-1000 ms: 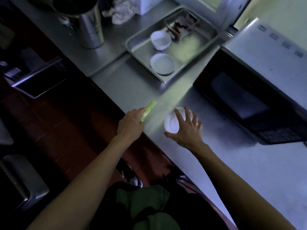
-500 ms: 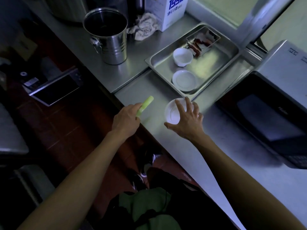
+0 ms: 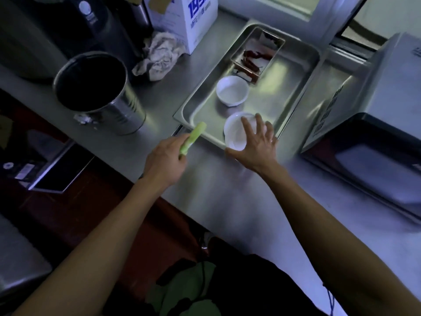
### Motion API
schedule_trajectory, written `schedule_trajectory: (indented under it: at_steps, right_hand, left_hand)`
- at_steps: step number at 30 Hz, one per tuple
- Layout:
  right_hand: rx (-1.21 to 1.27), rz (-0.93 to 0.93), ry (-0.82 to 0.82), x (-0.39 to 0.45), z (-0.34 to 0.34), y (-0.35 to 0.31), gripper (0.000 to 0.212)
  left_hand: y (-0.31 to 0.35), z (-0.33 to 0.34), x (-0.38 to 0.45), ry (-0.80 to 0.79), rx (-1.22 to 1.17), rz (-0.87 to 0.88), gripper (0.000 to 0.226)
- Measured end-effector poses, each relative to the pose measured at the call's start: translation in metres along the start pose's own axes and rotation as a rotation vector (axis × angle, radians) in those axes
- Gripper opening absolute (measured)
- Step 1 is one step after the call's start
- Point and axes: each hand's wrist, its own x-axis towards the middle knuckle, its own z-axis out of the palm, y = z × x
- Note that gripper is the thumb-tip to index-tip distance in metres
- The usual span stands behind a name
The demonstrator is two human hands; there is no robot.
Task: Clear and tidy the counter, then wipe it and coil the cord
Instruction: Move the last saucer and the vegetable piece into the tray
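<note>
Right hand (image 3: 255,142) grips white bowl (image 3: 235,135) over tray (image 3: 296,92) front rim; left hand (image 3: 164,163) grips green stalk (image 3: 192,137) above bench (image 3: 227,190). Lower bowl flat, probably onto dish beneath; keep clear of rear bowl (image 3: 232,91).
</note>
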Motion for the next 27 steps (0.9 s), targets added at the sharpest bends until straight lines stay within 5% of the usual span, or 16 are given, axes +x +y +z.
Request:
schedule_trajectory:
  at_steps: [17, 27]
  right_hand:
    - [-0.018, 0.13, -0.192, 0.09, 0.046, 0.007, 0.102]
    - [0.03, 0.224, -0.171, 0.087, 0.045, 0.003, 0.096]
  left_hand:
    - [0.002, 0.006, 0.108, -0.083, 0.052, 0.097, 0.053]
    - [0.009, 0.005, 0.158, -0.185, -0.005, 0.27, 0.057]
